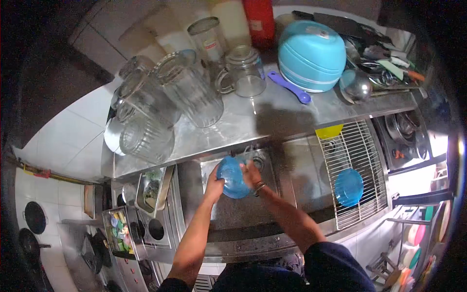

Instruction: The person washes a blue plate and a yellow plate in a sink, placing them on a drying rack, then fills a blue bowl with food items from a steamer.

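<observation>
A translucent blue bowl is held up over the metal sink, tilted. My left hand grips it by the left edge, with the thumb on the near face. At its right edge is my right hand, with fingers curled against the bowl and a band around the wrist. Part of the right fingers is blurred, so anything small in them cannot be made out. A second blue bowl rests on the wire rack to the right.
Along the steel shelf behind the sink stand several upturned glass jars, a glass mug, a purple spoon and a turquoise container. Utensils lie at the far right. A metal pan sits left of the sink.
</observation>
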### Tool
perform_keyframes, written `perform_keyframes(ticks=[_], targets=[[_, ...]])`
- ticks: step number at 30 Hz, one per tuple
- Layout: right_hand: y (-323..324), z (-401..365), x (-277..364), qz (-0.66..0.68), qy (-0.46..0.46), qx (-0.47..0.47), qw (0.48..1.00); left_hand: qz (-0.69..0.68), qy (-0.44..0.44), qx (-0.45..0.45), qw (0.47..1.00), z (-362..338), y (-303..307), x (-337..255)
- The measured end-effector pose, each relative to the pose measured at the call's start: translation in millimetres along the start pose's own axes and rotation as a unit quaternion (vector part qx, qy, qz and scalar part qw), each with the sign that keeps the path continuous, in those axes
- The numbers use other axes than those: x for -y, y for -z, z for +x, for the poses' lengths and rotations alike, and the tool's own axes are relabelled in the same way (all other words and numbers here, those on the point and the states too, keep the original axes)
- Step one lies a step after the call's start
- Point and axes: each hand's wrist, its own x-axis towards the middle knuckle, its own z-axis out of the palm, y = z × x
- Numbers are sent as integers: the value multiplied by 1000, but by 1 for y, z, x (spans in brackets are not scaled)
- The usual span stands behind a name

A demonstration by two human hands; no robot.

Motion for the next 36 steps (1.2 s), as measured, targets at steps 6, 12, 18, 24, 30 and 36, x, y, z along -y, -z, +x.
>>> perform_keyframes(ticks=[6, 12, 18, 24, 30, 36], targets=[[-27, -21, -39, -73, -32, -292, 953, 167, 0, 40, 985, 54, -30, 21], [3, 4, -5, 37, 32, -250, 967, 349, 3, 50, 936, 100, -78, 11], [18, 21, -16, -432, 93, 93, 892, 112, 128, 69, 983, 92, -65, -38], [6, 19, -3, 2, 117, 48, 992, 197, 51, 133, 970, 106, -61, 5], [-5, 17, -1, -12, 249, -83, 965, -4, 161, 23, 987, 70, -66, 13], [-18, -24, -1, 243, 240, 85, 936, -184, 174, -99, 962, 62, -40, -30]])
